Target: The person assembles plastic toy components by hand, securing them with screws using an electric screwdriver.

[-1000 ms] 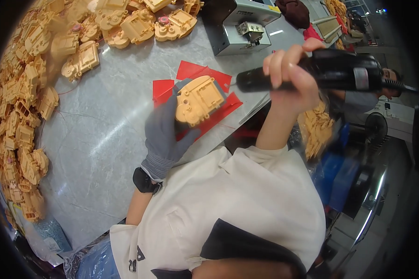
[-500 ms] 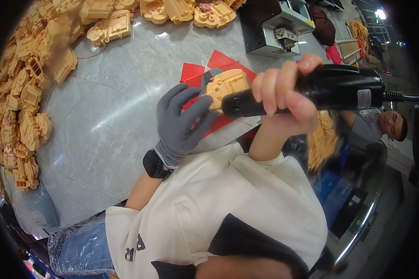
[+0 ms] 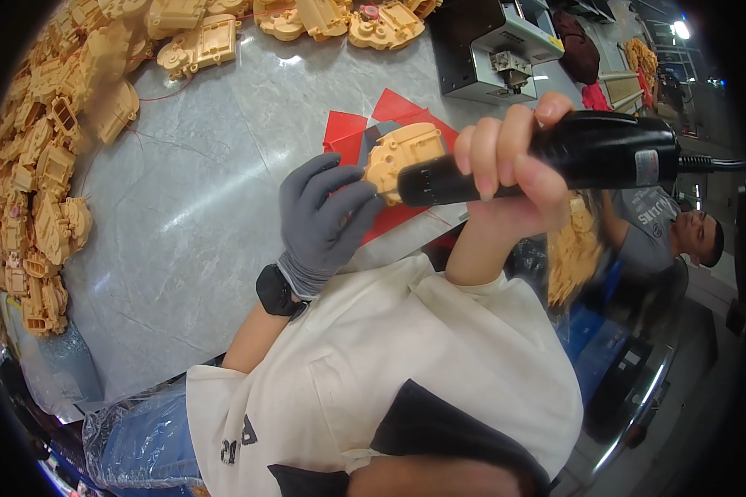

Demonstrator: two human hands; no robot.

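— Gripping anything, those two hands?

— Both are. The left hand [image 3: 327, 217], in a grey glove, clasps a yellow plastic casting [image 3: 402, 153] from below, fingers curled against its near side. The right hand [image 3: 506, 161], bare, is wrapped tight round a black power tool [image 3: 555, 157], whose dark nose lies against the casting's face.

— And where does the casting sit?

— Held up off the bench [image 3: 199, 190], above its right edge, over some red sheets [image 3: 365, 137] lying flat there.

— Anything on the wrist?

— A black watch [image 3: 278, 291] just below the glove's cuff.

— What lies farther out?

— More yellow castings [image 3: 50, 174] are heaped along the left edge and across the far edge of the grey marble-patterned bench. A grey and black machine [image 3: 493, 50] stands at the far right corner. Beyond the right edge, another person [image 3: 663, 228] in a grey shirt is beside a further pile of yellow parts [image 3: 568, 257].
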